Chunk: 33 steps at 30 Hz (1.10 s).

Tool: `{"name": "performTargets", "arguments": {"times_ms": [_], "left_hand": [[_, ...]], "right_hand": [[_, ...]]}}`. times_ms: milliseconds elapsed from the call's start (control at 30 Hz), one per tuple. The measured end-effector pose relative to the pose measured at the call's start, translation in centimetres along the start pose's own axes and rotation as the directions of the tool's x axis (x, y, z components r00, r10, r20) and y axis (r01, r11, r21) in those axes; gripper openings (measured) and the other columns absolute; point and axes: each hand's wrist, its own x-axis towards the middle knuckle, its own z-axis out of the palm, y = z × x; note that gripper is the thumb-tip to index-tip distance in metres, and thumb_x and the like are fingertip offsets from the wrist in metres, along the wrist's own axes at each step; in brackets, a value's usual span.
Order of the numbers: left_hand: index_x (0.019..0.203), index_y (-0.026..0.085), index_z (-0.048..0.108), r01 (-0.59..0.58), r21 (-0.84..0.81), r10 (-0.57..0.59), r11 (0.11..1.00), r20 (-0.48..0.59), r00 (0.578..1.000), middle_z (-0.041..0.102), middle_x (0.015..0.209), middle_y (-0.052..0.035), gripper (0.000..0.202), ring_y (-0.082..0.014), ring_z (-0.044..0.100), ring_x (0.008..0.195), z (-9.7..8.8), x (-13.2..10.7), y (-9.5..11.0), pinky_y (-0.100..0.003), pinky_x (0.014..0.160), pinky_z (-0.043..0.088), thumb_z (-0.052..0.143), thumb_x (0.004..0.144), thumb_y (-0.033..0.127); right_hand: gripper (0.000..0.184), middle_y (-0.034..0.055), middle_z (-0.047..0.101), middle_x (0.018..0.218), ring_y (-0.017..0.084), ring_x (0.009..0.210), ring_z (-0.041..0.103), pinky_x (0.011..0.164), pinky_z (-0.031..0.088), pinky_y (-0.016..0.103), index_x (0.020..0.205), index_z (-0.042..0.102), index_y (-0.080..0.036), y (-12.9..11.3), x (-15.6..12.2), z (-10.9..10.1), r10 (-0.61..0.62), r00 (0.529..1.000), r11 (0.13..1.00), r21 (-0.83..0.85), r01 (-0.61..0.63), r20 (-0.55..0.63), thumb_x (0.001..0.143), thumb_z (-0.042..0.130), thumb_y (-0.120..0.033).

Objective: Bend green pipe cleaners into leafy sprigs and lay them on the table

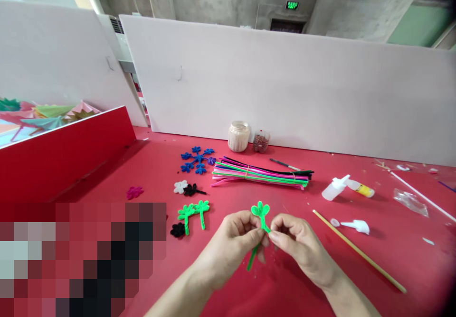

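Observation:
Both my hands meet low in the middle over a red table point(285, 279). My left hand point(233, 241) and my right hand point(295, 241) each pinch the stem of a green pipe-cleaner flower point(260, 211); its looped petals stick up between my fingers and its stem end hangs below them. Two finished green pipe-cleaner flowers point(194, 211) lie just left of my hands, beside a small black one point(177, 230).
A banded bundle of coloured pipe cleaners point(260, 173) lies beyond my hands, with blue flowers point(197, 159), a white and a black flower point(185, 188) and a pink one point(134, 192). Two jars point(238, 136) stand by the white board. Glue bottles point(347, 187) and a wooden stick point(358, 250) lie at right.

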Motion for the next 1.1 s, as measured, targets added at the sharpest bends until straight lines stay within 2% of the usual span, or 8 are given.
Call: {"name": "performTargets", "arguments": {"times_ms": [167,433,633,733,833,933,1033,1100], "left_hand": [[0.073,0.015,0.049,0.033,-0.076,-0.036,0.997,-0.031,0.999,0.036,0.051,0.0077,0.003,-0.0036,0.027,0.044,-0.1,-0.2,-0.2,-0.02,0.041,0.015,0.051,0.074,0.015],[0.066,0.014,0.051,0.018,-0.073,-0.023,0.997,-0.068,0.997,0.037,0.051,0.0066,0.017,-0.0043,0.028,0.046,0.2,0.0,-0.2,-0.021,0.045,0.019,0.057,0.073,0.027],[0.064,0.014,0.053,0.018,-0.04,-0.021,0.999,-0.068,0.997,0.039,0.049,0.0064,0.018,-0.0044,0.031,0.045,0.5,-0.2,0.1,-0.02,0.044,0.019,0.059,0.071,0.029],[0.065,0.014,0.053,0.013,-0.041,-0.016,0.999,-0.069,0.998,0.04,0.05,0.006,0.02,-0.0045,0.031,0.045,0.4,-0.2,-0.1,-0.02,0.045,0.02,0.059,0.071,0.031],[0.065,0.014,0.051,0.01,-0.035,-0.013,0.999,-0.094,0.996,0.038,0.049,0.0067,0.021,-0.0045,0.029,0.045,0.4,0.0,-0.5,-0.021,0.045,0.02,0.058,0.071,0.032],[0.063,0.014,0.049,-0.018,0.008,0.019,1.0,-0.156,0.988,0.035,0.048,0.0076,0.02,-0.0049,0.026,0.045,0.5,0.1,-0.8,-0.021,0.044,0.019,0.056,0.073,0.03],[0.062,0.013,0.048,-0.036,0.059,0.048,0.998,-0.201,0.978,0.036,0.049,0.007,0.02,-0.0056,0.027,0.047,0.8,0.2,-0.9,-0.021,0.045,0.02,0.054,0.074,0.028],[0.062,0.014,0.047,-0.04,0.085,0.055,0.996,-0.191,0.98,0.037,0.05,0.0068,0.02,-0.0059,0.027,0.048,0.9,0.2,-0.8,-0.021,0.046,0.021,0.053,0.075,0.027]], "right_hand": [[0.015,-0.0049,0.037,0.057,0.008,0.052,0.03,0.048,0.027,0.021,0.066,0.048,-0.016,0.2,0.1,-0.1,0.009,1.0,0.999,0.05,-0.009,0.002,0.076,0.054,-0.026],[0.011,-0.0047,0.039,0.056,0.008,0.052,0.032,0.05,0.027,0.02,0.065,0.051,-0.016,0.1,0.0,-0.4,0.03,0.999,0.984,0.176,-0.034,0.025,0.073,0.056,-0.022],[0.004,-0.0041,0.044,0.051,0.008,0.049,0.035,0.049,0.028,0.019,0.063,0.056,-0.015,0.0,-0.2,-0.5,0.148,0.988,0.917,0.368,-0.155,0.048,0.066,0.056,-0.018],[0.004,-0.0041,0.045,0.049,0.008,0.048,0.035,0.048,0.028,0.019,0.063,0.056,-0.015,0.2,0.0,-0.5,0.177,0.983,0.901,0.393,-0.184,0.054,0.066,0.055,-0.018],[0.006,-0.0045,0.044,0.052,0.008,0.05,0.035,0.049,0.03,0.019,0.065,0.055,-0.015,0.2,0.1,-0.6,0.155,0.987,0.945,0.284,-0.162,0.047,0.07,0.054,-0.019],[0.008,-0.0045,0.043,0.056,0.009,0.052,0.036,0.05,0.031,0.02,0.071,0.055,-0.016,-0.3,0.1,-0.4,0.07,0.998,0.997,0.022,-0.07,0.004,0.075,0.053,-0.024],[0.011,-0.0023,0.049,0.062,0.012,0.057,0.044,0.054,0.035,0.022,0.073,0.055,-0.017,-0.9,0.0,-0.1,-0.055,0.995,0.961,-0.275,0.03,-0.081,0.078,0.051,-0.027],[0.013,-0.0012,0.051,0.065,0.013,0.061,0.048,0.058,0.037,0.022,0.071,0.056,-0.018,-1.2,0.0,0.0,-0.124,0.987,0.917,-0.392,0.075,-0.101,0.079,0.049,-0.026]]}}
